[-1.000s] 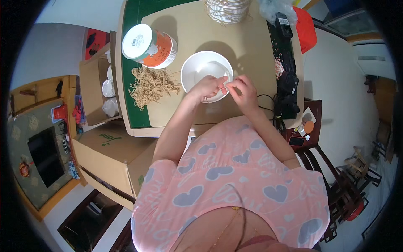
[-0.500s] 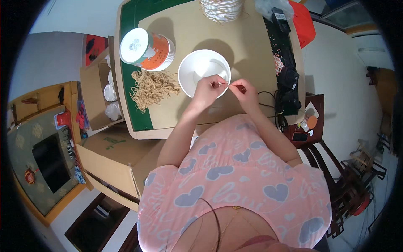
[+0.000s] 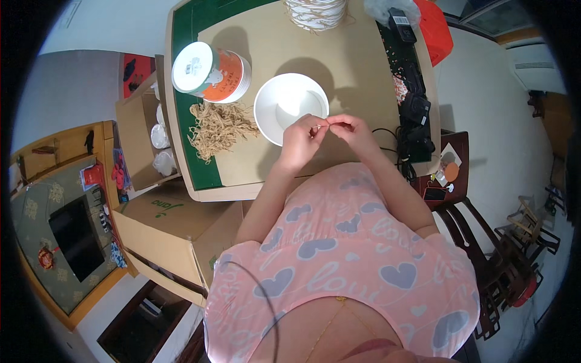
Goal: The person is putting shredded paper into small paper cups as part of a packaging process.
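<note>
At a smooth white tub (image 3: 270, 107), left hand (image 3: 298, 144) and right hand (image 3: 356, 137) meet, each grip pinching something tiny (image 3: 318, 126), near crinkly strings (image 3: 219, 129) and a carton (image 3: 134, 136) of white bundles (image 3: 160, 137).

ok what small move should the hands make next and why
Perhaps ease the right hand slightly away from the left hand: their fingertips come close together by the rim of the white tub, and anything between them is too small to make out, so a little gap might show it.
</note>
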A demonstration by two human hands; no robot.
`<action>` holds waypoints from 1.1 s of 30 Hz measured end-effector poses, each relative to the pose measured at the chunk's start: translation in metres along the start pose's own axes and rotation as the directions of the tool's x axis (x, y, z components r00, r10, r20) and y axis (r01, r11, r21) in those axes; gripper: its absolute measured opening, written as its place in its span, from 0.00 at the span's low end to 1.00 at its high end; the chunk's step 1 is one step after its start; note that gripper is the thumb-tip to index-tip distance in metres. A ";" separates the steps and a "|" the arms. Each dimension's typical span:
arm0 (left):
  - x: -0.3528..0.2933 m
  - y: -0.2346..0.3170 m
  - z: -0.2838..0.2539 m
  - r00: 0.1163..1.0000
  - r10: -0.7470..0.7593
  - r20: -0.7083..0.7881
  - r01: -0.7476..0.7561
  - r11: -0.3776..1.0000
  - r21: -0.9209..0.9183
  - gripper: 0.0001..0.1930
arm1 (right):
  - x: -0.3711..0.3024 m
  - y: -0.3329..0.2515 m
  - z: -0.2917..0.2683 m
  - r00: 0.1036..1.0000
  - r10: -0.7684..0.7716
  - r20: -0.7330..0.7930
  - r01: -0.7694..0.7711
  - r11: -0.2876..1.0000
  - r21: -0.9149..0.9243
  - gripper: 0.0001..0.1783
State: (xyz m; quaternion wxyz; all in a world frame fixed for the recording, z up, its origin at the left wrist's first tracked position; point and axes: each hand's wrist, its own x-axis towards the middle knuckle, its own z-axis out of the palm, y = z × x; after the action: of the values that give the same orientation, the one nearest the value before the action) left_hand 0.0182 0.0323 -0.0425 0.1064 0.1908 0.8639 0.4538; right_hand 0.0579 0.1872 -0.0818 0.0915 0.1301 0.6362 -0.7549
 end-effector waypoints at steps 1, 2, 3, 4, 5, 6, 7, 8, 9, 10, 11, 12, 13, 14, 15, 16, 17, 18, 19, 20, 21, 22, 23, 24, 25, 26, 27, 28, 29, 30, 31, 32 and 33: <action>0.000 -0.004 0.001 0.998 -0.063 -0.005 0.062 0.996 -0.066 0.04 | 0.001 -0.002 -0.001 1.000 -0.002 0.002 0.002 1.000 0.000 0.09; -0.001 -0.008 0.003 0.998 -0.062 -0.008 0.061 0.996 -0.066 0.04 | 0.002 -0.004 -0.002 0.999 0.001 0.043 0.002 0.997 -0.071 0.09; -0.001 -0.010 0.004 0.993 -0.120 0.008 0.120 0.983 -0.137 0.04 | 0.002 -0.005 -0.004 0.997 0.006 0.081 0.006 0.990 -0.140 0.09; -0.001 -0.012 0.005 0.984 -0.177 0.028 0.179 0.962 -0.206 0.03 | 0.004 -0.003 -0.006 0.997 0.003 0.080 0.008 0.990 -0.140 0.09; -0.001 -0.012 0.005 0.984 -0.175 0.027 0.176 0.963 -0.205 0.03 | 0.006 0.002 -0.007 0.996 -0.064 0.067 0.074 0.985 -0.156 0.09; -0.001 -0.012 0.004 0.979 -0.197 0.046 0.202 0.955 -0.218 0.04 | 0.007 0.003 -0.007 0.990 -0.131 0.055 0.139 0.975 -0.172 0.09; 0.000 -0.011 0.003 0.974 -0.218 0.065 0.227 0.946 -0.231 0.04 | 0.007 0.003 -0.006 0.990 -0.134 0.054 0.141 0.975 -0.171 0.09; 0.000 -0.010 0.001 0.974 -0.216 0.065 0.225 0.947 -0.230 0.04 | 0.007 0.002 -0.005 0.985 -0.171 0.035 0.174 0.955 -0.242 0.08; 0.001 -0.008 -0.001 0.978 -0.206 0.033 0.209 0.963 -0.169 0.04 | 0.007 0.001 -0.004 0.978 -0.208 0.017 0.203 0.928 -0.313 0.08; 0.001 -0.007 -0.002 0.981 -0.194 0.002 0.193 0.975 -0.107 0.04 | 0.007 0.003 -0.004 0.978 -0.210 0.014 0.204 0.928 -0.313 0.08; 0.002 -0.010 -0.001 0.982 -0.191 0.004 0.190 0.976 -0.106 0.04 | 0.008 0.007 -0.003 0.978 -0.209 -0.003 0.199 0.936 -0.289 0.07; 0.002 -0.012 0.001 0.988 -0.145 -0.058 0.139 0.985 -0.098 0.04 | 0.008 0.008 -0.002 0.978 -0.208 -0.017 0.196 0.944 -0.265 0.07; 0.002 -0.014 0.002 0.988 -0.098 -0.118 0.088 0.992 -0.086 0.04 | 0.008 0.008 -0.001 0.978 -0.210 -0.017 0.198 0.944 -0.264 0.07; 0.002 -0.015 0.002 0.988 -0.097 -0.118 0.087 0.993 -0.085 0.04 | 0.008 0.007 0.000 0.986 -0.166 -0.005 0.160 0.956 -0.247 0.07; 0.002 -0.014 0.002 0.987 -0.109 -0.114 0.099 0.991 -0.086 0.04 | 0.007 0.007 0.000 0.993 -0.122 0.007 0.120 0.966 -0.230 0.07; 0.003 -0.013 0.002 0.986 -0.121 -0.110 0.112 0.990 -0.087 0.04 | 0.007 0.006 0.000 0.992 -0.123 0.005 0.120 0.966 -0.230 0.07; 0.003 -0.012 0.002 0.987 -0.120 -0.109 0.111 0.990 -0.087 0.04 | 0.007 0.006 0.001 0.995 -0.102 -0.008 0.099 0.973 -0.208 0.07; 0.003 -0.009 0.002 0.983 -0.138 -0.121 0.125 0.986 -0.114 0.04 | 0.007 0.005 0.002 0.996 -0.082 -0.021 0.077 0.980 -0.185 0.08; 0.002 -0.007 0.002 0.979 -0.158 -0.132 0.139 0.980 -0.141 0.04 | 0.007 0.006 0.003 0.996 -0.082 -0.024 0.077 0.980 -0.183 0.08; 0.002 -0.004 0.002 0.979 -0.156 -0.130 0.138 0.980 -0.141 0.04 | 0.007 0.006 0.004 0.996 -0.083 -0.036 0.075 0.983 -0.168 0.08; 0.001 -0.002 0.002 0.983 -0.134 -0.125 0.122 0.987 -0.100 0.04 | 0.007 0.006 0.005 0.996 -0.082 -0.046 0.074 0.986 -0.153 0.08; 0.001 -0.001 0.001 0.986 -0.113 -0.120 0.106 0.993 -0.060 0.03 | 0.007 0.006 0.006 0.996 -0.081 -0.048 0.072 0.986 -0.152 0.08; 0.001 -0.002 0.002 0.987 -0.113 -0.118 0.106 0.992 -0.060 0.03 | 0.007 0.006 0.007 0.995 -0.083 -0.056 0.075 0.987 -0.140 0.08; 0.001 -0.004 0.002 0.987 -0.109 -0.119 0.104 0.993 -0.051 0.03 | 0.007 0.006 0.007 0.994 -0.086 -0.061 0.078 0.989 -0.129 0.08; 0.001 -0.005 0.002 0.987 -0.105 -0.120 0.101 0.994 -0.041 0.03 | 0.007 0.006 0.007 0.995 -0.085 -0.060 0.077 0.989 -0.129 0.08; 0.001 -0.004 0.002 0.987 -0.107 -0.120 0.102 0.994 -0.042 0.03 | 0.008 0.007 0.007 0.995 -0.083 -0.055 0.075 0.988 -0.138 0.08; 0.003 -0.002 0.001 0.986 -0.103 -0.133 0.099 0.994 -0.038 0.03 | 0.008 0.008 0.006 0.995 -0.082 -0.051 0.073 0.986 -0.148 0.09; 0.003 -0.002 0.001 0.984 -0.099 -0.146 0.095 0.995 -0.034 0.02 | 0.009 0.009 0.006 0.995 -0.081 -0.051 0.072 0.986 -0.149 0.09; 0.004 -0.003 0.002 0.984 -0.100 -0.146 0.096 0.995 -0.035 0.02 | 0.010 0.011 0.006 0.995 -0.088 -0.047 0.079 0.984 -0.160 0.09; 0.004 -0.004 0.003 0.985 -0.081 -0.154 0.079 0.997 -0.023 0.02 | 0.010 0.011 0.006 0.994 -0.096 -0.043 0.087 0.981 -0.172 0.09; 0.004 -0.005 0.004 0.985 -0.062 -0.162 0.061 0.998 -0.010 0.02 | 0.011 0.011 0.006 0.995 -0.095 -0.043 0.087 0.981 -0.172 0.09; 0.003 -0.006 0.005 0.985 -0.062 -0.163 0.061 0.998 -0.010 0.02 | 0.011 0.009 0.006 0.999 -0.034 -0.040 0.029 0.994 -0.107 0.09; 0.003 -0.008 0.006 0.983 -0.089 -0.159 0.084 0.996 -0.042 0.02 | 0.011 0.007 0.005 0.999 0.028 -0.033 -0.029 0.999 -0.042 0.09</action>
State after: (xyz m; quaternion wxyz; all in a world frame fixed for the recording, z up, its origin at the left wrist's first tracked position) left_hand 0.0156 0.0341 -0.0521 0.0595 0.1141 0.8690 0.4778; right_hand 0.0492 0.1809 -0.0912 0.0947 0.1492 0.6515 -0.7378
